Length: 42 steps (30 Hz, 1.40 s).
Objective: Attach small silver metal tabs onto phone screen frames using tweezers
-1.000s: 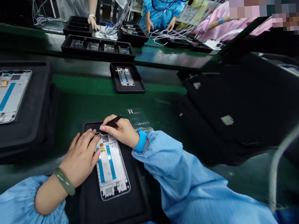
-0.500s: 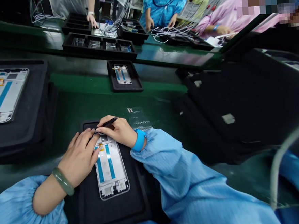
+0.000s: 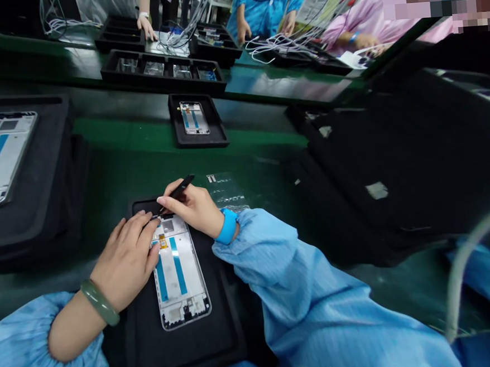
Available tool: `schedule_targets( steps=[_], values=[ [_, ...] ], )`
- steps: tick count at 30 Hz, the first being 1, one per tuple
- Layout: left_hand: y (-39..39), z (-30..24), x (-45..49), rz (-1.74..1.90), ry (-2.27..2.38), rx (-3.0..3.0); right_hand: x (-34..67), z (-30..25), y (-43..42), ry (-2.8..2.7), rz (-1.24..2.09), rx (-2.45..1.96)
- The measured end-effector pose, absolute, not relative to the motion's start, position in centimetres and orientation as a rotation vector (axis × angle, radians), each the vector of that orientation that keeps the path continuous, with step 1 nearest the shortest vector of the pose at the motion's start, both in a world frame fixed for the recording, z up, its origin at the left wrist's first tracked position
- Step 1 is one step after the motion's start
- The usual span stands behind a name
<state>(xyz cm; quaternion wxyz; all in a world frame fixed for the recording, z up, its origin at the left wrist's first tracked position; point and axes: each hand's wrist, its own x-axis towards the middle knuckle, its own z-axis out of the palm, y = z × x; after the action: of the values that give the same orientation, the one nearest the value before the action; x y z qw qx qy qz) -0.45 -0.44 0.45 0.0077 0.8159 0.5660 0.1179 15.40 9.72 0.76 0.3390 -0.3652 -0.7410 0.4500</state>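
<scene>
My left hand rests on the upper left of a phone mid-frame, its fingertips near the frame's top edge. The frame has a silver rim, white plates, blue strips and a small orange-yellow part, and lies on a black foam tray. My right hand pinches black tweezers above the frame's top end. Their tips point down at the frame, close to my left fingertips. The exact contact point is hidden by my fingers.
Another frame lies on a black foam pad at the left. A smaller tray holds a further frame. A clear plastic film lies on the green bench. Beyond are a compartment tray, tangled white cables and co-workers' hands.
The whole scene has drifted slightly left and up in view. My right hand has lifted a little, and the tweezers now stand at a steeper angle. The frame has stayed on its tray.
</scene>
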Motion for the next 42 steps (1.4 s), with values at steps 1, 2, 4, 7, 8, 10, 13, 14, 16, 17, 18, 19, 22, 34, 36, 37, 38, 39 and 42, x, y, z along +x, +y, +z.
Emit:
schedule_targets(
  steps=[1,2,4,7,8,10,13,14,16,17,18,19,22,34,36,37,38,39,42],
  values=[
    [-0.4,0.5,-0.5,0.362,1.766,2.551,15.5,0.7,9.8,-1.904,1.193,-0.949],
    [-0.4,0.5,-0.5,0.356,1.76,2.552,15.6,0.7,9.8,-1.89,1.205,-0.948],
    [-0.4,0.4,-0.5,0.355,1.755,2.549,15.8,0.7,9.8,-1.908,1.192,-0.95],
    [-0.4,0.4,-0.6,0.368,1.756,2.544,15.9,0.8,9.7,-1.984,1.118,-0.949],
    [-0.4,0.5,-0.6,0.369,1.759,2.545,15.9,0.9,9.7,-2.004,1.094,-0.944],
    [-0.4,0.5,-0.6,0.361,1.758,2.552,16.0,1.0,9.6,-2.042,1.049,-0.928],
    [-0.4,0.5,-0.5,0.357,1.761,2.554,15.9,1.3,9.6,-2.116,0.951,-0.873],
    [-0.4,0.6,-0.5,0.359,1.761,2.553,15.8,1.4,9.5,-2.151,0.91,-0.851],
    [-0.3,0.6,-0.4,0.363,1.766,2.543,15.7,1.7,9.4,-2.24,0.815,-0.812],
    [-0.3,0.6,-0.3,0.366,1.774,2.534,15.6,1.8,9.3,-2.29,0.765,-0.803],
    [-0.3,0.6,-0.2,0.369,1.787,2.523,15.5,1.9,9.2,-2.332,0.718,-0.803],
    [-0.4,0.6,-0.1,0.372,1.802,2.512,15.5,1.8,9.1,-2.351,0.685,-0.814],
    [-0.5,0.5,0.1,0.382,1.827,2.497,15.7,1.5,8.8,-2.23,0.74,-0.903],
    [-0.5,0.2,-0.2,0.368,1.794,2.523,15.8,1.0,8.6,-2.108,0.85,-0.869],
    [-0.4,0.3,-0.1,0.354,1.798,2.519,15.7,0.8,8.4,-2.12,0.789,-0.862],
    [-0.4,0.4,-0.1,0.348,1.799,2.52,15.8,0.8,8.4,-2.108,0.77,-0.876],
    [-0.4,0.4,-0.1,0.348,1.8,2.523,15.8,0.8,8.4,-2.089,0.768,-0.893],
    [-0.4,0.4,-0.1,0.349,1.799,2.527,15.9,0.8,8.4,-2.069,0.783,-0.911],
    [-0.4,0.4,0.0,0.355,1.799,2.531,16.0,1.0,8.6,-2.036,0.852,-0.925]
  ],
)
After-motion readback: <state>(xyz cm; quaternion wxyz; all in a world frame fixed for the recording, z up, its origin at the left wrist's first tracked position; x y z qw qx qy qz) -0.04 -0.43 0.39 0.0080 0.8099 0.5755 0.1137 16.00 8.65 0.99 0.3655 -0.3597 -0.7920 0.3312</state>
